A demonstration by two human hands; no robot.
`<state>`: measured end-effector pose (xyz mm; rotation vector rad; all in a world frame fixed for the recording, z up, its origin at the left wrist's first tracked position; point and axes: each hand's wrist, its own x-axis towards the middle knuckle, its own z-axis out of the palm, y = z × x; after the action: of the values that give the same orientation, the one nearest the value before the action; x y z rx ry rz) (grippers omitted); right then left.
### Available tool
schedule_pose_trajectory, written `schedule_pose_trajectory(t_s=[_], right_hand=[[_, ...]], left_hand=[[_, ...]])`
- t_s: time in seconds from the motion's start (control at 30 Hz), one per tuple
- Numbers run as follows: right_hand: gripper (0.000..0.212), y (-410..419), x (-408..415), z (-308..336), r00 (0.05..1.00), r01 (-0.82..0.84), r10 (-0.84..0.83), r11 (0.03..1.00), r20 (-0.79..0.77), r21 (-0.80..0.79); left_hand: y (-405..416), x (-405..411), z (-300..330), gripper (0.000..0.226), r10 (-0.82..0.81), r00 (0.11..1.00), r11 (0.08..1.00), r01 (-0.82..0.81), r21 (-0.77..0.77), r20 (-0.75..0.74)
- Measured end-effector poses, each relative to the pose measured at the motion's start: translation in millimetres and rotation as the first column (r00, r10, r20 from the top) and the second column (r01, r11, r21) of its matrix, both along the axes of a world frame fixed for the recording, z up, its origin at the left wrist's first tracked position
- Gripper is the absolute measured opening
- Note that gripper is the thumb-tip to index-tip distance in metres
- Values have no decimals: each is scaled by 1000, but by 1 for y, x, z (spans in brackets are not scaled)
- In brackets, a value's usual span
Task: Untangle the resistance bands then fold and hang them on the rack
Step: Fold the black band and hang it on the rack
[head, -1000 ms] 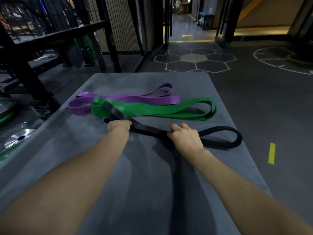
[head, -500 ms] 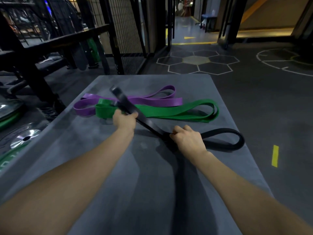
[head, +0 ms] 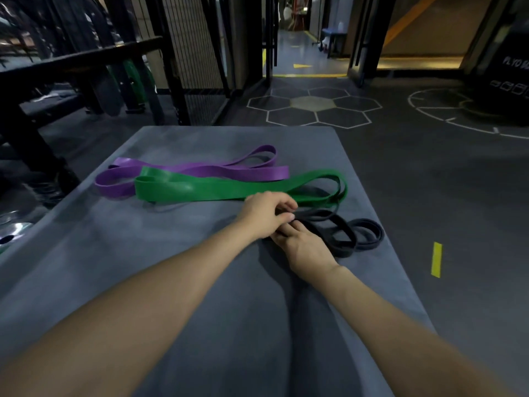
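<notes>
A black resistance band [head: 343, 234] lies folded into overlapping loops at the right side of the grey mat [head: 171, 253]. My left hand [head: 266, 214] and my right hand [head: 303, 247] meet at its left end, both closed on the band; the left hand sits over the right hand's fingers. A folded green band [head: 217, 189] lies just beyond the hands. A folded purple band [head: 200, 170] rests behind the green one, partly under it.
A black metal rack [head: 74, 57] with hanging items stands at the far left. Weight plates [head: 14, 227] lie on the floor left of the mat. Dark gym floor with hexagon markings [head: 312, 108] and a yellow strip [head: 436, 259] lies right and ahead.
My left hand carried the black band's left end across to the right, meeting my right hand. The band went from stretched out to doubled into loops.
</notes>
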<state>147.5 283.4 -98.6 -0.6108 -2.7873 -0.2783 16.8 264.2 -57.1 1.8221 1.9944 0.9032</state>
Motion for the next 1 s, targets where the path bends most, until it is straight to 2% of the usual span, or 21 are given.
schedule_pose_trajectory(t_s=[0.1,0.2,0.37,0.4,0.43,0.5,0.53,0.6,0.67,0.73,0.8,0.87,0.9,0.93,1.0], right_hand=[[53,0,-1,4,998,27,-27,1000,57,5],[47,0,1,-1,999,38,-37,998,13,-46],[49,0,7,13,991,64,-39,977,125,-203],[44,0,8,15,996,54,-37,975,79,-216],[35,-2,9,19,999,36,-43,982,-33,-186],[16,1,11,21,971,114,-126,991,-202,-73],[16,4,10,22,951,161,-161,987,-264,-23],[23,10,3,25,941,222,-229,973,-249,-56],[30,15,-4,23,944,255,-267,963,-193,-86],[26,19,-7,19,943,291,-308,947,-125,-135],[19,19,-7,16,935,308,-329,938,-134,-158],[6,17,-4,14,931,322,-339,937,-132,-137],[9,16,-2,12,930,324,-338,939,-143,-113],[13,17,-1,10,933,315,-324,946,-155,-83],[16,16,0,10,937,303,-310,950,-163,-68]], left_hand=[[-9,-10,-2,45,-110,993,993,112,-46,47],[-15,-18,-4,68,-175,984,980,177,-95,25],[-12,-18,-14,67,-76,997,997,77,25,-21],[-12,-16,-14,68,-64,998,997,65,39,-14],[-12,-15,-14,69,-59,998,997,59,51,-6],[-12,-15,-16,68,-76,997,994,76,75,-1],[-12,-15,-17,66,-98,995,991,98,88,-5],[-10,-17,-20,65,-117,993,987,119,104,-25],[-9,-19,-21,64,-80,996,990,84,111,-38],[-12,-20,-21,63,-57,998,992,59,113,-20],[-18,-17,-20,61,-58,998,987,55,148,20],[-23,-18,-23,58,29,995,969,-52,241,95],[-25,-21,-24,53,121,981,953,-158,258,154],[-27,-25,-26,48,205,963,943,-243,228,177],[-31,-28,-32,44,306,949,950,-310,42,76]])
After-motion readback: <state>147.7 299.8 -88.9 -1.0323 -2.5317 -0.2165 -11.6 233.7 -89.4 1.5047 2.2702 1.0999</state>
